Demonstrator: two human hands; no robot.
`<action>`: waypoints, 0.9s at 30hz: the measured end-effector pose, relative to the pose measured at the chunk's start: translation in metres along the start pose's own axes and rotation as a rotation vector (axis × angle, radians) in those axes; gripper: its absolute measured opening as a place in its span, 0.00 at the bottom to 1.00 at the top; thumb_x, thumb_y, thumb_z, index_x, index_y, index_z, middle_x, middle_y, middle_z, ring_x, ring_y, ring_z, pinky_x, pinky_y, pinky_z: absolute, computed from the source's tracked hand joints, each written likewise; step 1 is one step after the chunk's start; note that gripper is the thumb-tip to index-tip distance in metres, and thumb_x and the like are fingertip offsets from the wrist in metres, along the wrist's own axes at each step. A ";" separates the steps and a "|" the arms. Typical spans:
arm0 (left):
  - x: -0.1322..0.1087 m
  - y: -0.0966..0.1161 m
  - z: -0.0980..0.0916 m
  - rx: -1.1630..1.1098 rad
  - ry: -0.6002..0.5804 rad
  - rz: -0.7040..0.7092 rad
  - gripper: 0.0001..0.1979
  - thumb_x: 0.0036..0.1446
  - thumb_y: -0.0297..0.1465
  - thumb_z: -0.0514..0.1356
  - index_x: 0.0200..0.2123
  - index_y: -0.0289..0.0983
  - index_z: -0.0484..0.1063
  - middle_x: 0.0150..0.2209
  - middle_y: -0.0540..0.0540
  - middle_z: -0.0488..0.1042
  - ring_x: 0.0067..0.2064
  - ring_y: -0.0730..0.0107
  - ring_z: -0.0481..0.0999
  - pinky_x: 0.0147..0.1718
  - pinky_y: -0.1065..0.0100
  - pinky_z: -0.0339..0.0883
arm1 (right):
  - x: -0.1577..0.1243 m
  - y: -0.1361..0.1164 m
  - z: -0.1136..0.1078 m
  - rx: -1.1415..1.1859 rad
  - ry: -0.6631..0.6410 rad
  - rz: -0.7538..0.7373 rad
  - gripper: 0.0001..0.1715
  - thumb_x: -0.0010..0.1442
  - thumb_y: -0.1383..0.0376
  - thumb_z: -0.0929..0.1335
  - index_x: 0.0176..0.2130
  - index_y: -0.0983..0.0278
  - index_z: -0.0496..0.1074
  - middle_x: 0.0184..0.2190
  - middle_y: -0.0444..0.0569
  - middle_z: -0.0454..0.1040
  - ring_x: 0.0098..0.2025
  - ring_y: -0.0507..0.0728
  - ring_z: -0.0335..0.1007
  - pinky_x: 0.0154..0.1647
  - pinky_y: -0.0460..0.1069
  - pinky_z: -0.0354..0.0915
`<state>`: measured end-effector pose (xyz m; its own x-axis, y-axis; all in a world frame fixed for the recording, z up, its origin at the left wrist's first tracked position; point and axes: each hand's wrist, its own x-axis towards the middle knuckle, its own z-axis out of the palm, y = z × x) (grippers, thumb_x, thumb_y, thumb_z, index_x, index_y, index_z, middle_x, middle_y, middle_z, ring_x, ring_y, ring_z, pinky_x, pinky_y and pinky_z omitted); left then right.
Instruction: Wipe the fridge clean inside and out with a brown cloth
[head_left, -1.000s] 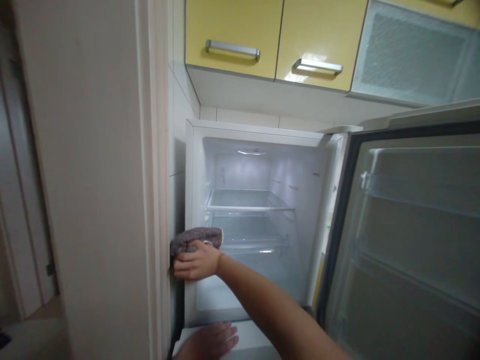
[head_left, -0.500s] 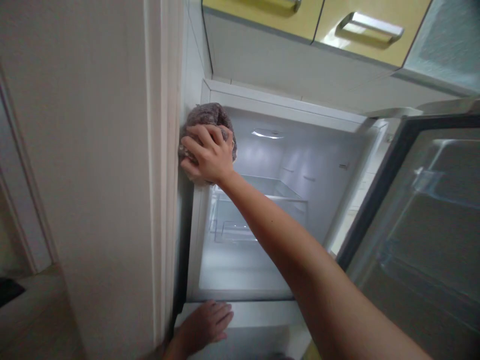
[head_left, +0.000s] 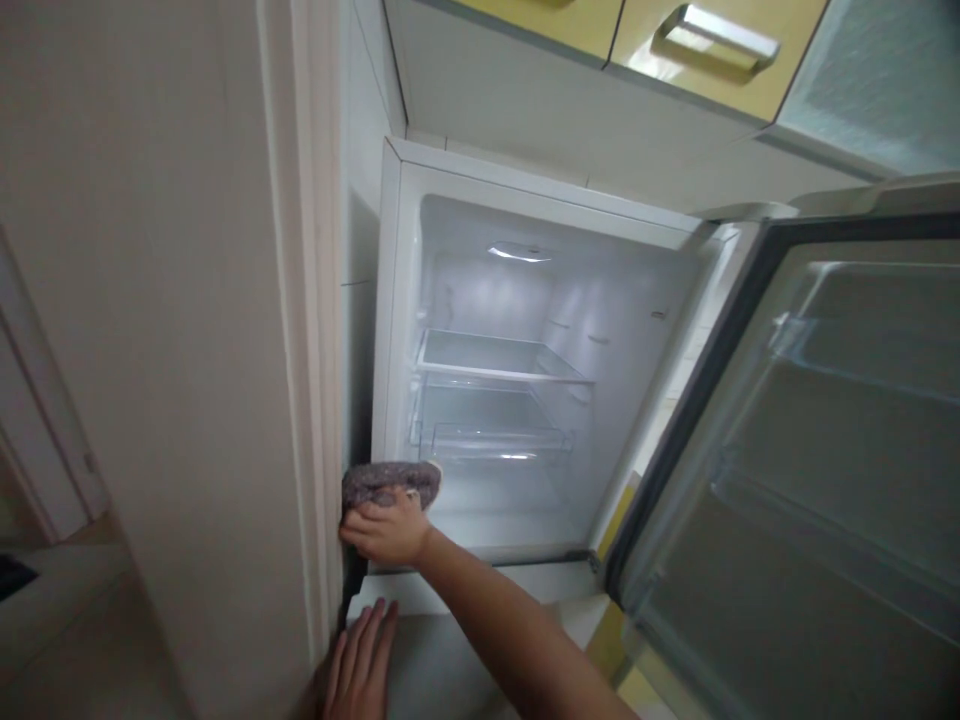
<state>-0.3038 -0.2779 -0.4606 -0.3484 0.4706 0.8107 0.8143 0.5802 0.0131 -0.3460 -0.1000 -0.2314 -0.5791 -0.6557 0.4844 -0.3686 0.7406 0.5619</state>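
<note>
Nearest, the left hand (head_left: 360, 665) lies on the lower door (head_left: 439, 655), fingers straight and close together, its grip flat with nothing visible in it; the right forearm (head_left: 517, 635) crosses in front of that door and hides part of it; the jamb (head_left: 304, 350) stands close on the left, a narrow dark gap between it and the fridge (head_left: 397, 300); the upper door (head_left: 832, 480) stands wide at the right; the right hand (head_left: 390, 532) has its grip partly closed, fingers curled over the cloth (head_left: 386, 478); the cloth sits at the fridge's left front edge, low beside the opening; it is grey-brown, fuzzy and bunched, paler at one end; inside the white fridge, a clear shelf (head_left: 491, 354) spans the lit interior; yellow cupboards (head_left: 720, 75) hang above.
</note>
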 end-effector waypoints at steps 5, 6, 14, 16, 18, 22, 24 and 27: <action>0.016 -0.017 -0.011 -0.030 0.058 0.120 0.45 0.65 0.15 0.48 0.80 0.46 0.41 0.53 0.48 0.85 0.55 0.58 0.81 0.61 0.54 0.66 | -0.034 -0.061 0.025 0.020 0.089 0.048 0.11 0.65 0.56 0.73 0.30 0.51 0.79 0.37 0.35 0.82 0.37 0.55 0.75 0.34 0.54 0.73; 0.018 -0.019 -0.012 -0.035 0.068 0.131 0.45 0.65 0.15 0.47 0.80 0.47 0.41 0.52 0.48 0.85 0.54 0.59 0.81 0.60 0.54 0.67 | -0.040 -0.064 0.027 0.021 0.115 0.079 0.09 0.63 0.56 0.75 0.30 0.51 0.80 0.36 0.36 0.81 0.35 0.56 0.74 0.33 0.55 0.72; 0.027 -0.018 -0.010 -0.070 0.061 0.062 0.26 0.67 0.22 0.57 0.64 0.46 0.76 0.53 0.48 0.85 0.53 0.59 0.80 0.52 0.58 0.68 | -0.158 -0.040 -0.002 0.205 -0.074 0.426 0.17 0.52 0.50 0.78 0.39 0.54 0.81 0.49 0.46 0.80 0.47 0.63 0.72 0.44 0.58 0.68; 0.042 -0.012 -0.014 -0.034 0.010 0.024 0.20 0.67 0.24 0.57 0.57 0.45 0.81 0.51 0.48 0.85 0.50 0.60 0.81 0.51 0.58 0.69 | -0.195 -0.040 -0.022 0.235 -0.237 0.622 0.15 0.58 0.54 0.77 0.45 0.53 0.81 0.53 0.46 0.78 0.54 0.64 0.69 0.53 0.58 0.64; 0.073 0.001 -0.024 -0.041 -0.062 0.030 0.19 0.69 0.26 0.56 0.57 0.43 0.81 0.52 0.46 0.84 0.51 0.60 0.81 0.53 0.57 0.69 | -0.224 -0.044 -0.041 0.246 -0.364 0.824 0.15 0.61 0.57 0.75 0.49 0.53 0.80 0.57 0.47 0.75 0.59 0.65 0.65 0.59 0.60 0.60; 0.183 0.043 -0.057 -0.117 -0.098 0.148 0.22 0.71 0.28 0.56 0.66 0.40 0.74 0.61 0.41 0.80 0.59 0.57 0.77 0.61 0.56 0.67 | -0.252 -0.051 -0.073 0.164 -0.412 1.154 0.17 0.61 0.66 0.73 0.50 0.52 0.80 0.59 0.49 0.74 0.61 0.66 0.62 0.59 0.60 0.60; 0.249 0.066 -0.072 -0.096 -0.067 0.200 0.25 0.72 0.28 0.56 0.70 0.40 0.70 0.66 0.39 0.76 0.64 0.54 0.74 0.65 0.55 0.64 | -0.255 -0.051 -0.085 0.082 -0.384 1.339 0.21 0.61 0.72 0.71 0.50 0.52 0.81 0.58 0.50 0.73 0.61 0.66 0.62 0.55 0.58 0.63; 0.336 0.093 -0.080 -0.013 -0.160 0.280 0.32 0.72 0.32 0.58 0.76 0.38 0.58 0.75 0.35 0.63 0.73 0.50 0.64 0.72 0.49 0.55 | -0.255 -0.056 -0.098 0.013 -0.283 1.582 0.25 0.58 0.77 0.67 0.47 0.54 0.82 0.57 0.54 0.74 0.59 0.68 0.63 0.51 0.57 0.67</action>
<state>-0.3073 -0.1189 -0.1404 -0.1773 0.7098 0.6817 0.8944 0.4053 -0.1893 -0.1067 0.0109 -0.3207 -0.4747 0.7782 0.4112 0.6968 0.6177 -0.3646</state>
